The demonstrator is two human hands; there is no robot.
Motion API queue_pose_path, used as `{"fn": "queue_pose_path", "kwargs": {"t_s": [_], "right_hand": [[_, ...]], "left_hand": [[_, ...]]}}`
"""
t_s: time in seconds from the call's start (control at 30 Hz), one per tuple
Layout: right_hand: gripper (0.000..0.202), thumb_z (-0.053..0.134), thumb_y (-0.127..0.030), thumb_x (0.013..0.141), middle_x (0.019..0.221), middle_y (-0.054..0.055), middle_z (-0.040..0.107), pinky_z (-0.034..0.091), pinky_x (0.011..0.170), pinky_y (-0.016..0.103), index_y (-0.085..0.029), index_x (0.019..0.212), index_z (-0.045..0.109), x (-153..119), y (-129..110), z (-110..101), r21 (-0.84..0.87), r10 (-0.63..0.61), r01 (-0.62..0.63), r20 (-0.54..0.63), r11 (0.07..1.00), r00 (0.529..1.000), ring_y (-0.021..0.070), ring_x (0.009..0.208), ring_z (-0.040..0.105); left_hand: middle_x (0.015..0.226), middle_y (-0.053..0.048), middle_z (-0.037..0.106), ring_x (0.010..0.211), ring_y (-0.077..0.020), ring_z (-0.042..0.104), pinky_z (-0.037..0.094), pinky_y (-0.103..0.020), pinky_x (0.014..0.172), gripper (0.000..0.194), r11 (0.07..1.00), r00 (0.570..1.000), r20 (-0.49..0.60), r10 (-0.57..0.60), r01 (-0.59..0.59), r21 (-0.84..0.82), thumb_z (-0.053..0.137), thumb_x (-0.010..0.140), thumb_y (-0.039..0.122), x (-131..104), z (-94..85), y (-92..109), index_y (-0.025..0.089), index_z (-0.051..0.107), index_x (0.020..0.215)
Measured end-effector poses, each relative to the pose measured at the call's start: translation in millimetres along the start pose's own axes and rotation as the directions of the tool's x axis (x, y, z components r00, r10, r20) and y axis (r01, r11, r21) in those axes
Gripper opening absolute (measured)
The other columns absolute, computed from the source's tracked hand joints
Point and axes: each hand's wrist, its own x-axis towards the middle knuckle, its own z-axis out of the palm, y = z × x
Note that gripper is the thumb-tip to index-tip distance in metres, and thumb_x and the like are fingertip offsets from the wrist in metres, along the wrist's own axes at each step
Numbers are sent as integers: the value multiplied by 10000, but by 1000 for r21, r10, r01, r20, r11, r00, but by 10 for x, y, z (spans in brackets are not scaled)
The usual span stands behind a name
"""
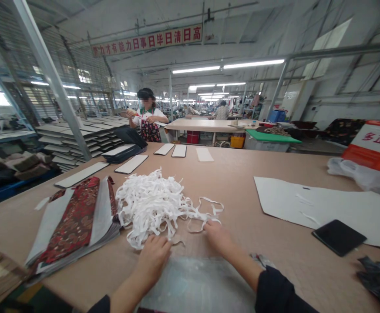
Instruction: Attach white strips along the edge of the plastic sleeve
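A brown-covered worktop (238, 178) spreads across the view, and beyond its far edge stands another person (149, 115), both hands raised in front of a patterned apron. On the worktop's right side lies a broad white board (314, 198) with a few stray white scraps on it; behind the board, at the far right, are a red-and-white package (375, 145) and crumpled clear plastic (356, 171). A smooth grey sheet (196, 282) lies at the near edge, between the forearms. At the left is a stack of pale sheets and dark red patterned cloth (75, 217), set at a slant

Just beside that stack, left of centre, the tangled heap of narrow white strips (150, 202) rests directly on the worktop, a few loops trailing off to its right. Behind the heap, pale dark-edged panels (131, 164) lie flat in a loose row. A black tablet-like slab (339, 237) partly overlaps the white board's near edge

The left hand (153, 256) is at the heap's near edge, palm down, fingers bent against the strips; whether they grip any, I cannot tell. The right hand (218, 238) reaches to the trailing loops, its fingertips touching a strip, but whether they pinch it is unclear
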Motion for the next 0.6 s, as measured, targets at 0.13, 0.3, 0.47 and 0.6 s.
{"fn": "queue_pose_path", "kwargs": {"t_s": [0.13,0.3,0.47,0.6], "right_hand": [[348,322,-43,801,1100,108,553,403,727,270,-176,1039,538,-42,235,102,-50,14,-19,-99,999,995,210,942,541],[178,386,-107,789,850,80,622,411,700,287,-161,781,555,-55,538,186,241,135,-111,-85,964,987,191,799,571],[156,416,-286,792,811,71,650,439,537,235,-166,777,514,-110,1350,-77,751,378,-163,-123,639,918,144,667,583],[264,665,-354,570,700,67,643,458,511,256,-173,643,488,-241,1973,-326,971,803,169,-233,167,549,144,575,571]], "left_hand": [[1087,-43,559,1045,-198,465,275,-402,949,271,996,990,-109,86,-89,-25,445,809,119,349,126,144,230,534,1040],[1311,-82,416,1244,-269,292,152,-521,1015,414,999,995,-101,-19,24,47,502,797,202,673,381,-21,250,442,1204],[1294,-105,432,1207,-288,346,170,-548,992,425,984,992,-33,-124,127,128,493,778,137,702,493,-254,236,460,1191],[1234,-95,488,1159,-248,405,157,-542,1000,388,981,986,7,-170,168,101,398,824,116,730,514,-304,258,482,1175]]}}
